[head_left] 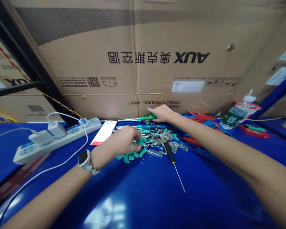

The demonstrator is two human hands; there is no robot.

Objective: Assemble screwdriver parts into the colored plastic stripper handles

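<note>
From where I stand, the green-handled scissors (pixel 147 117) lie along the back edge of the blue desk (pixel 145 197), their long axis almost parallel to that edge, blades towards the desk's left side. Their handle loops sit just left of the right hand (pixel 162 113), much the nearer one, its fingers bent down at the loops; I can't tell whether they have closed on them. The left hand (pixel 127 140) is curled narrow over the left end of the heap, by the limp green strips (pixel 131 156), and its fingers hide whatever they might hold. Slim, clear plastic barrels (pixel 155 153) lie jumbled there, glassy and hard-edged. A screwdriver (pixel 169 152) with a ribbed black-and-yellow grip slants its thin steel shaft towards the desk's front. The desktop is slick enough to mirror light, while the carton (pixel 97 105) standing at the back edge is matt, creased cardboard.
</note>
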